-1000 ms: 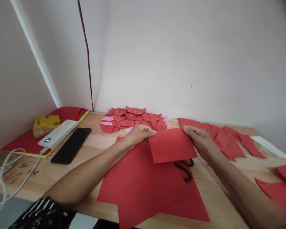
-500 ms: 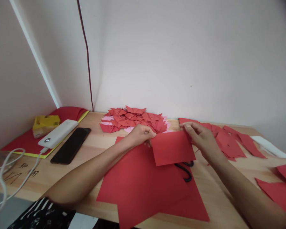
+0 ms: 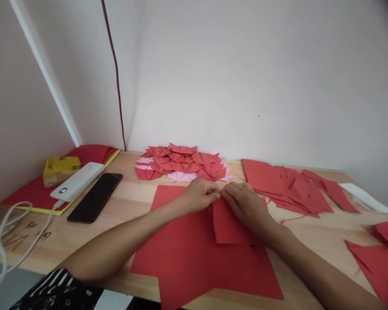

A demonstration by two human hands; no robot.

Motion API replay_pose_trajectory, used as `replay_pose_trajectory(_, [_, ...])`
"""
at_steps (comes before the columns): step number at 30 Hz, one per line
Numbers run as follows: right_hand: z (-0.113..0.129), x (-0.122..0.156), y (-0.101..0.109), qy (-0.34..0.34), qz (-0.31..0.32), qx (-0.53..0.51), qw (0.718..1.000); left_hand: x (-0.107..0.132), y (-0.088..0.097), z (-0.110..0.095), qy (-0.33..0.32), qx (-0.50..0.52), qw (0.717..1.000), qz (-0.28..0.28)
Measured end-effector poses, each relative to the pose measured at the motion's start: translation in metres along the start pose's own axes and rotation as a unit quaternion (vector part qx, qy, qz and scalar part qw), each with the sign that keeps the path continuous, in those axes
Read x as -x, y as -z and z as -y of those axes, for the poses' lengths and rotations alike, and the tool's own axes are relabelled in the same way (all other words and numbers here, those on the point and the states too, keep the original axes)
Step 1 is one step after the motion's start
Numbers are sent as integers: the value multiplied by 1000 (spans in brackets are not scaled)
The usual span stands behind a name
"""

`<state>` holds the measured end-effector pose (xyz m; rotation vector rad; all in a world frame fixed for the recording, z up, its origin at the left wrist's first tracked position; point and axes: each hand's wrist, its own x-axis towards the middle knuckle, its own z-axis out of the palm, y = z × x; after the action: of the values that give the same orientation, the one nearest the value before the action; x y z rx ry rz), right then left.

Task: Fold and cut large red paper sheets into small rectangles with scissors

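My left hand (image 3: 200, 196) and my right hand (image 3: 245, 206) meet fingertip to fingertip over a small red paper sheet (image 3: 228, 226). Both pinch its top edge, and the sheet is folded over so it looks narrower. It lies on larger red sheets (image 3: 187, 254) spread on the wooden table (image 3: 129, 198). My right hand covers part of the small sheet and hides whatever lies under it. A heap of folded red and pink paper pieces (image 3: 181, 162) sits just beyond my hands by the wall.
Cut red sheets (image 3: 287, 185) lie at the right, with more red scraps (image 3: 381, 254) at the far right edge. At the left are a black phone (image 3: 95, 197), a white power bank (image 3: 77, 181) with a white cable (image 3: 6, 241), and a yellow pack (image 3: 61, 168) on red paper.
My hands have come together from the sheet's two top corners, lowering it onto the larger sheets and folding it narrower. The black scissors seen earlier are now hidden under my right hand.
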<state>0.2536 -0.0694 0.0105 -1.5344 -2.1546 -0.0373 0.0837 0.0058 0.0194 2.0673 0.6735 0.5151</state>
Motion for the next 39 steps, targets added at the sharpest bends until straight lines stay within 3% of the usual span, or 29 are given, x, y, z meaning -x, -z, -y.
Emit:
replay_pose_trajectory(6, [-17, -3, 7, -33, -10, -5, 999, -3, 25, -1, 6, -22, 1000, 5])
replay_pose_trajectory(13, [-41, -6, 14, -105, -33, -20, 994, -9, 55, 17, 29, -4, 999, 27])
replay_pose_trajectory(26, [-39, -2, 16, -184, -29, -87, 979, -13, 61, 37, 61, 42, 997, 13])
replay_pose_trajectory(33, [-43, -2, 14, -200, -31, -99, 974, -13, 61, 34, 57, 51, 997, 6])
replay_pose_trajectory(39, [-49, -2, 8, -192, -29, -110, 975, -10, 59, 27, 28, -16, 999, 12])
